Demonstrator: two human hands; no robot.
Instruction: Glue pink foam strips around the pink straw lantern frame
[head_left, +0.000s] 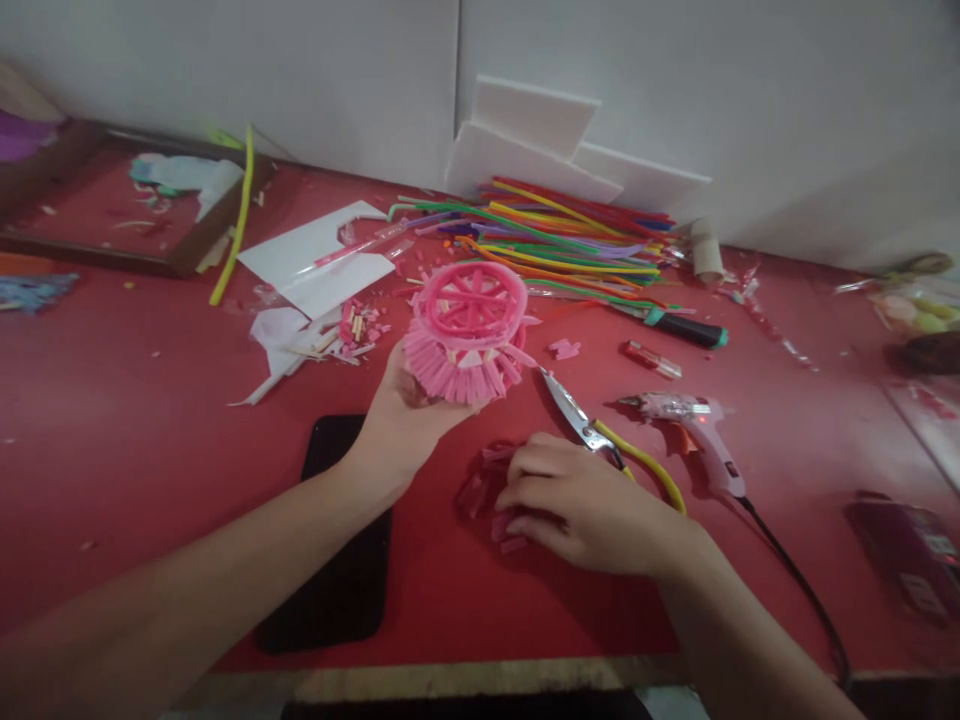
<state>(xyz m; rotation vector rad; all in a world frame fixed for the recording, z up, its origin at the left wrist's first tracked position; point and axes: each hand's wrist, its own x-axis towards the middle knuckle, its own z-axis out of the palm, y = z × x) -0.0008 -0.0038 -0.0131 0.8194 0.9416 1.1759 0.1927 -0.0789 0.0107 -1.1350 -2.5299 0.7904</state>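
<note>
Left hand: holds pink fringed wheel above counter.
Right hand: fingers curled, pressing pink pieces beside scissors.

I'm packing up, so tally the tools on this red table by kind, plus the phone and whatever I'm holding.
Pink brush-like wheel, held in the left hand: 1
Scissors: 1
Glue gun: 1
Black-handled tool: 1
Black phone: 1
Total: 5
</note>
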